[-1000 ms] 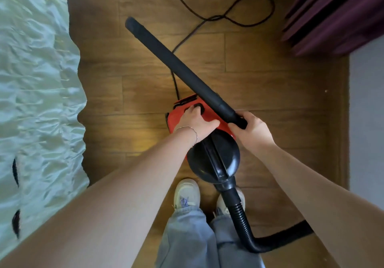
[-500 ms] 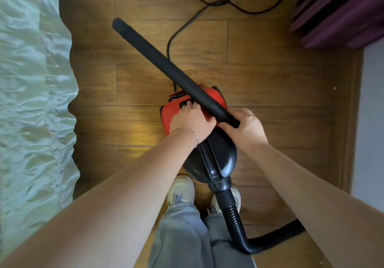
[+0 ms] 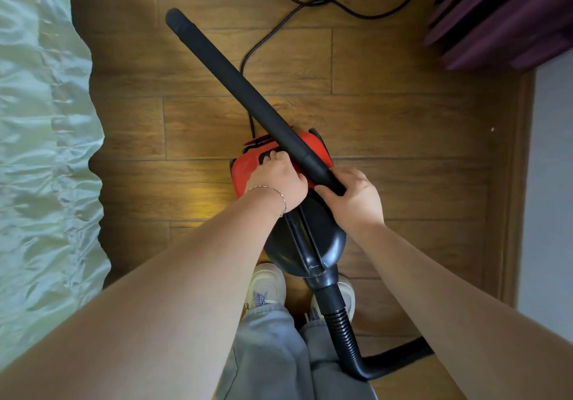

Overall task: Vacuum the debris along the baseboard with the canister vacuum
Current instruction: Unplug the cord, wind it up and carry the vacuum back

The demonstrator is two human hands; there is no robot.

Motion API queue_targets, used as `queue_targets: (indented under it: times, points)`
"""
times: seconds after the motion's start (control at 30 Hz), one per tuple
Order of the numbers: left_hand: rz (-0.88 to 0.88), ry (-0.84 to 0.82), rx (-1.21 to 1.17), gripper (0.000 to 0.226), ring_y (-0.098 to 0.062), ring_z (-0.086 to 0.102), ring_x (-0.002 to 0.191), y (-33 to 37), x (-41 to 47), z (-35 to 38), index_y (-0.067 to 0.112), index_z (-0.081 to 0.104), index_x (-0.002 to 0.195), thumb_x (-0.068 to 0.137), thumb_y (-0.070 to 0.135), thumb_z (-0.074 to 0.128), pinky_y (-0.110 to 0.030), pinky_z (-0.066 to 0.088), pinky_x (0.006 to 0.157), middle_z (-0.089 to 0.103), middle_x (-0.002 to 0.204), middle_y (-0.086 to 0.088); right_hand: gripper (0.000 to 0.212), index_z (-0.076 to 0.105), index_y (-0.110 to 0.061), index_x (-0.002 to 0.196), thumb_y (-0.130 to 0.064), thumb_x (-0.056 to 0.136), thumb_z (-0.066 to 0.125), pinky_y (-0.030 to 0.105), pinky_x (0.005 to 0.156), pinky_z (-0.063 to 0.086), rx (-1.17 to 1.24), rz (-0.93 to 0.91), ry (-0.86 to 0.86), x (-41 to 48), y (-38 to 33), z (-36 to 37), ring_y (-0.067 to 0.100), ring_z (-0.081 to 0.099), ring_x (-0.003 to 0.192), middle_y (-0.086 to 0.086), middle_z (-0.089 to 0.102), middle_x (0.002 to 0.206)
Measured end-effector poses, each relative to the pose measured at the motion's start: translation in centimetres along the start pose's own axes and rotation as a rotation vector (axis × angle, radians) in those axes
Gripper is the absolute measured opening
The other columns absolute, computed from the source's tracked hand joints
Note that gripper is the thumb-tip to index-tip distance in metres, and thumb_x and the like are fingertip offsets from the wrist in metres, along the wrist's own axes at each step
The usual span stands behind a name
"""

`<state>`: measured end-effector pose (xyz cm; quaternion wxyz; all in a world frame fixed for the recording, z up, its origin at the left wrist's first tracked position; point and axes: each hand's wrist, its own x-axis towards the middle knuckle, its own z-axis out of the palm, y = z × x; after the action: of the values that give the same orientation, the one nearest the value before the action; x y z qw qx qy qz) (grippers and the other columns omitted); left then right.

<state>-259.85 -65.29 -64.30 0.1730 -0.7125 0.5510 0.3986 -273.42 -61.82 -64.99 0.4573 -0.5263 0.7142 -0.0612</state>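
The right hand [image 3: 350, 204] has its fingers wrapped round the wand [image 3: 248, 95] at its near end, the left hand [image 3: 276, 182] curls on the red canister [image 3: 245, 176], and the wand points forward-left, away from the baseboard [image 3: 524, 182] on the right.

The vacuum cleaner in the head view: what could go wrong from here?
The hose curls close by the shoes; a step could catch on it.
The power cord lies looped on the floor ahead; the canister may snag it.
The wand, gripped by the right hand, points away from the baseboard, so debris may be missed.
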Motion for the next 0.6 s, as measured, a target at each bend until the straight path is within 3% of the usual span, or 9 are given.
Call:
queue_targets:
  times: [0.2, 0.33, 0.43, 0.53, 0.6]
  points:
    - [0.024, 0.031, -0.015, 0.042, -0.032, 0.041, 0.127, 0.4, -0.6, 0.1, 0.000, 0.034, 0.130, 0.097, 0.025, 0.038, -0.040, 0.037, 0.097, 0.038, 0.141, -0.018, 0.032, 0.064, -0.017, 0.118, -0.028, 0.087, 0.064, 0.021, 0.081, 0.036, -0.004, 0.011, -0.003, -0.1, -0.3, 0.0, 0.017, 0.053, 0.106, 0.001, 0.057, 0.117]
    - [0.006, 0.028, -0.169, 0.050, -0.026, 0.036, 0.132, -0.2, -0.8, 0.3, 0.006, 0.036, 0.134, 0.094, 0.033, 0.046, -0.040, 0.039, 0.097, 0.032, 0.147, -0.011, 0.031, 0.065, -0.018, 0.116, -0.028, 0.087, 0.064, 0.022, 0.080, 0.036, -0.013, 0.030, -0.022, -0.5, -0.4, -0.2, 0.018, 0.054, 0.106, 0.002, 0.057, 0.117]
    - [0.003, 0.130, -0.278, 0.057, -0.024, 0.036, 0.132, -0.6, -1.9, 0.6, 0.008, 0.039, 0.133, 0.088, 0.039, 0.055, -0.039, 0.039, 0.099, 0.035, 0.146, -0.007, 0.031, 0.065, -0.019, 0.117, -0.028, 0.087, 0.064, 0.021, 0.080, 0.035, -0.037, 0.048, -0.041, -1.3, -0.4, -0.8, 0.018, 0.053, 0.108, 0.002, 0.057, 0.118]
    - [-0.175, 0.308, -0.526, 0.049, -0.029, 0.049, 0.115, -0.6, -3.5, 1.4, 0.006, 0.050, 0.120, 0.084, 0.038, 0.060, -0.037, 0.042, 0.090, 0.047, 0.128, -0.011, 0.031, 0.065, -0.022, 0.116, -0.029, 0.086, 0.064, 0.024, 0.078, 0.039, -0.045, 0.075, -0.049, -2.7, -0.4, -1.6, 0.019, 0.056, 0.104, 0.002, 0.059, 0.113]
    - [-0.394, 0.278, -0.793, 0.044, -0.035, 0.057, 0.102, -0.3, -4.8, 2.1, 0.000, 0.055, 0.108, 0.084, 0.037, 0.060, -0.036, 0.044, 0.076, 0.056, 0.115, -0.018, 0.027, 0.066, -0.025, 0.112, -0.030, 0.085, 0.065, 0.027, 0.074, 0.044, -0.038, 0.104, -0.064, -3.6, -0.6, -2.1, 0.020, 0.058, 0.094, 0.003, 0.063, 0.105]
